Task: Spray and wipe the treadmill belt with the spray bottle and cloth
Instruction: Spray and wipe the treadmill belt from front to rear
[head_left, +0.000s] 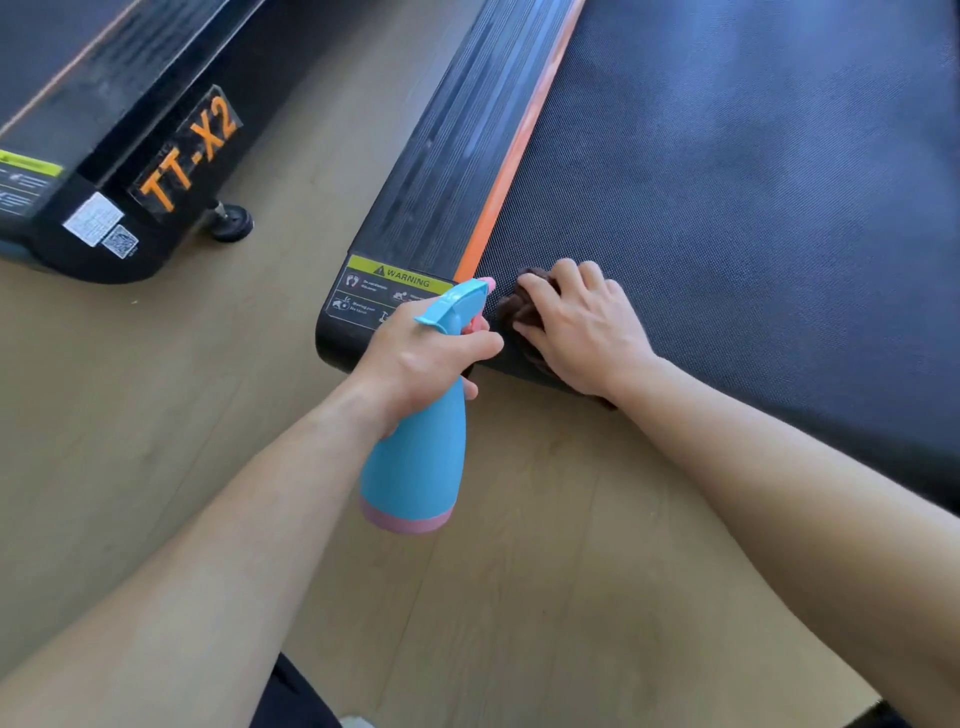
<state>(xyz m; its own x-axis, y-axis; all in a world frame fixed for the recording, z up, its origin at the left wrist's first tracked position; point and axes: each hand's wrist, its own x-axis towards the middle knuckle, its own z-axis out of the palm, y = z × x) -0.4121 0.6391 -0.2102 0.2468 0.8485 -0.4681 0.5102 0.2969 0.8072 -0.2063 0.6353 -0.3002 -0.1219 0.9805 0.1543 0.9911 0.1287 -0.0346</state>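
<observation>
While my right hand (582, 327) presses flat with its fingers spread over the brown cloth (522, 312) at the near left corner of the treadmill belt (753, 208), my left hand (421, 358) is wrapped closed around the neck of the blue spray bottle (415, 457), which hangs in the air just off the belt's near edge, over the wooden floor (156, 415). The nozzle points toward the cloth and the knuckles behind it — so a squeeze now would, I judge, wet my right hand and the wad of cloth more than the belt itself. The cloth is bunched small under the palm, most of it hidden; a wad like that can roll or slip out from under the fingers on the textured surface, leaving bare skin dragging on the belt. It also sits right at the corner, touching or nearly touching the orange strip (514, 156) and close to the warning sticker (384, 291) on the side rail (441, 182), and a stroke that runs off the near edge would carry the cloth onto the floor. Nearly all of the belt lies beyond my reach from this spot, and I cannot tell whether any of it is wet — leaning in further with the bottle held out could tip spray onto the floor and make it slick.
</observation>
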